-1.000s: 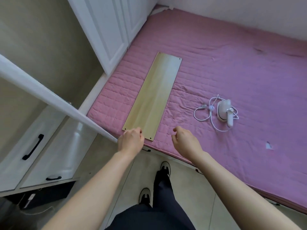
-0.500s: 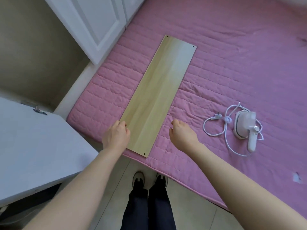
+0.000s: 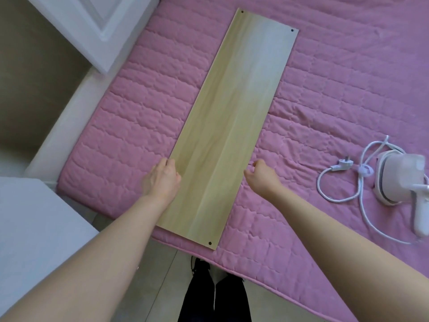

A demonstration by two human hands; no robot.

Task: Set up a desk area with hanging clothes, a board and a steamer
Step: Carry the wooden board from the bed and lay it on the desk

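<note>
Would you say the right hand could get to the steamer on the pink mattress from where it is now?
Probably yes. The right hand hovers beside the board, and only bare mattress and the loose white cord lie between it and the steamer.

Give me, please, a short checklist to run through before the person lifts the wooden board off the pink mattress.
1. Left hand on the wooden board: ok, its fingers curl at the board's left long edge.
2. Right hand on the board: cannot tell, it sits at the right long edge, contact unclear.
3. Board top free of objects: ok, nothing lies on it.
4. Steamer and its cord apart from the board: ok, both lie on the mattress to the right.
5. Near end of the board: ok, it overhangs the mattress edge slightly.
</note>
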